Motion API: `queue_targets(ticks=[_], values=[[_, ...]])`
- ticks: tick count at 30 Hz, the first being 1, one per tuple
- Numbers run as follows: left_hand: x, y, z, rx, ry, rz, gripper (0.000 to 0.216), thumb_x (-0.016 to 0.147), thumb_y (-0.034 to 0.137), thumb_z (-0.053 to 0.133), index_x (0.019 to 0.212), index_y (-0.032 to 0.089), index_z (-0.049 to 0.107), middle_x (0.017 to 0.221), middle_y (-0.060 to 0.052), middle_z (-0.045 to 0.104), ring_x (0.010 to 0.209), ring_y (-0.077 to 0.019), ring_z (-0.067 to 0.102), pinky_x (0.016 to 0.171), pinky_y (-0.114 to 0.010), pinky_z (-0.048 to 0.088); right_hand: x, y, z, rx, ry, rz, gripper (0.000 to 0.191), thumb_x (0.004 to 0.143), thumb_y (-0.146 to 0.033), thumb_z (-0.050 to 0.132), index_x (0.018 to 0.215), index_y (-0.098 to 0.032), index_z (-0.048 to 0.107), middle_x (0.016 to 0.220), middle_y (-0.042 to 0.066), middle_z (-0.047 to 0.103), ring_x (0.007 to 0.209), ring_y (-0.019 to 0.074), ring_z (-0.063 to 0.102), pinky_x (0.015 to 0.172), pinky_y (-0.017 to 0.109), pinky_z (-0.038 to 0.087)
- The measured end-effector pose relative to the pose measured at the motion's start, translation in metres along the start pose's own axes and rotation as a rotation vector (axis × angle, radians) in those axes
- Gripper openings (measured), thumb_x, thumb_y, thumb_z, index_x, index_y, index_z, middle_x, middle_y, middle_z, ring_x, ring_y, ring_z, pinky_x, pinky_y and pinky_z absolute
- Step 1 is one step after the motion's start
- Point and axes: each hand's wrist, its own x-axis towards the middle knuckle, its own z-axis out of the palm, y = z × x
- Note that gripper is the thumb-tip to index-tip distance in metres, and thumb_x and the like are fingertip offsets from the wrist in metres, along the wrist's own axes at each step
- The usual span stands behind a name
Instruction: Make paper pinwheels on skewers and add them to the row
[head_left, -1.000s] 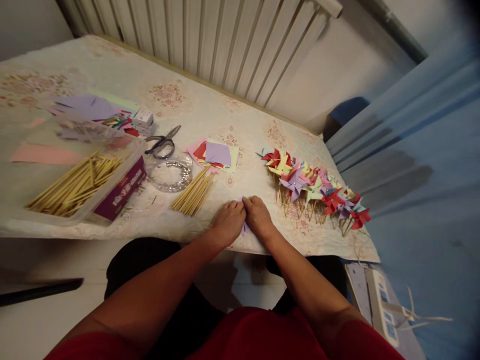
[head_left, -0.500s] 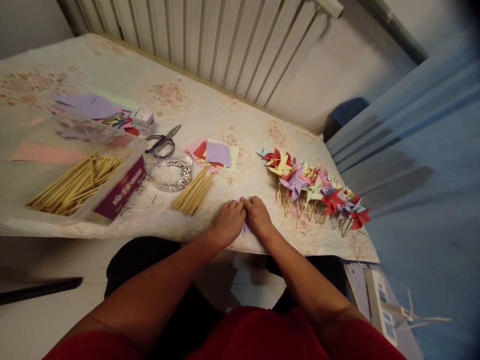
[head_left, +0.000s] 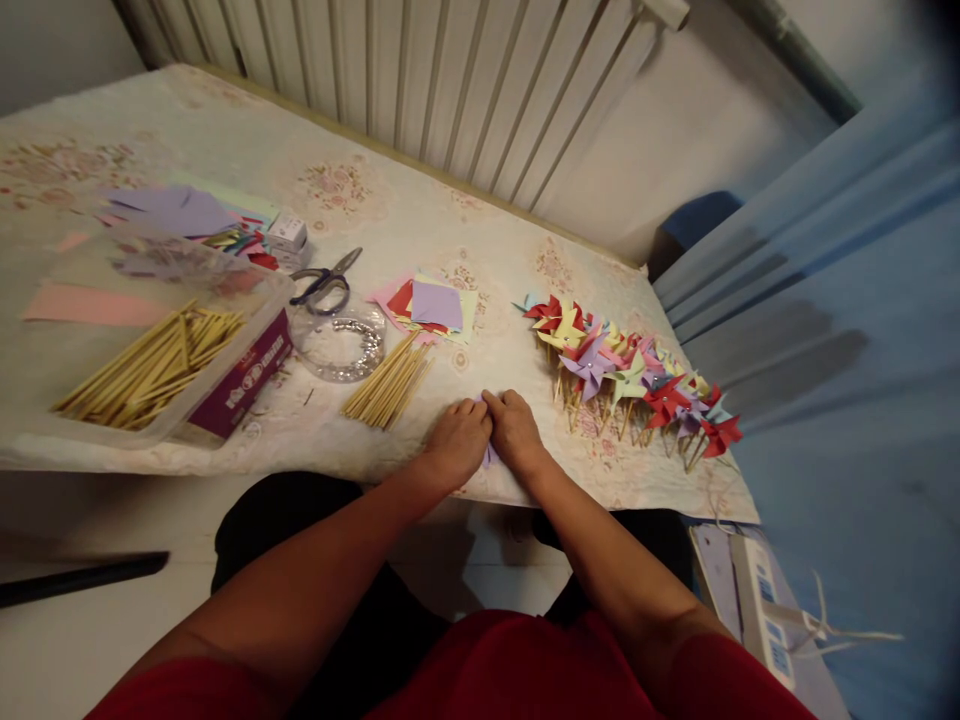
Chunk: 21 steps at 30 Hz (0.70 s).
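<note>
Close to the table's front edge, my left hand (head_left: 460, 440) and my right hand (head_left: 516, 430) meet over a small piece of purple paper (head_left: 490, 455). Both have their fingers closed on it, and most of the paper is hidden beneath them. To the left of my hands lies a bundle of thin wooden sticks (head_left: 388, 385). Behind the sticks is a stack of coloured paper squares (head_left: 437, 305) with a purple one on top. On the right, several finished paper pinwheels (head_left: 630, 375) on sticks lie in a row.
A clear plastic box (head_left: 169, 435) with many wooden sticks fills the left side. Near it are a round clear container (head_left: 315, 350) of shiny pins, scissors (head_left: 328, 283), a small white box (head_left: 288, 232) and paper scraps (head_left: 176, 210). A power strip (head_left: 763, 605) sits at the lower right.
</note>
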Motion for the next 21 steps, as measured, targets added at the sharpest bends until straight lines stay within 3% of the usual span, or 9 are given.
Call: queue_targets(ticks=[9, 16, 21], values=[[-0.001, 0.000, 0.002, 0.009, 0.004, 0.006, 0.035, 0.096, 0.014, 0.040, 0.125, 0.009, 0.059, 0.119, -0.015, 0.063, 0.108, -0.0262, 0.052, 0.090, -0.040, 0.041, -0.003, 0.005, -0.001, -0.016, -0.046, -0.023, 0.038, 0.099, -0.025, 0.042, 0.132, -0.022, 0.060, 0.097, 0.008, 0.058, 0.085, 0.0197, 0.045, 0.078, 0.030, 0.034], [-0.002, 0.001, 0.000, 0.010, -0.001, 0.003, 0.032, 0.096, 0.015, 0.039, 0.118, 0.011, 0.062, 0.118, -0.014, 0.062, 0.107, -0.0258, 0.051, 0.092, -0.041, 0.041, 0.007, -0.002, -0.009, -0.026, -0.096, 0.034, 0.043, 0.098, -0.024, 0.043, 0.140, -0.020, 0.053, 0.102, 0.011, 0.060, 0.087, 0.0211, 0.053, 0.080, 0.032, 0.039], [-0.006, 0.001, 0.007, 0.035, 0.053, 0.008, 0.032, 0.096, 0.016, 0.037, 0.117, 0.013, 0.061, 0.115, -0.014, 0.060, 0.106, -0.0264, 0.049, 0.089, -0.041, 0.041, 0.011, 0.020, -0.011, 0.311, -0.089, 0.026, 0.045, 0.092, -0.012, 0.039, 0.133, -0.017, 0.058, 0.102, 0.010, 0.067, 0.085, 0.0173, 0.059, 0.082, 0.029, 0.046]])
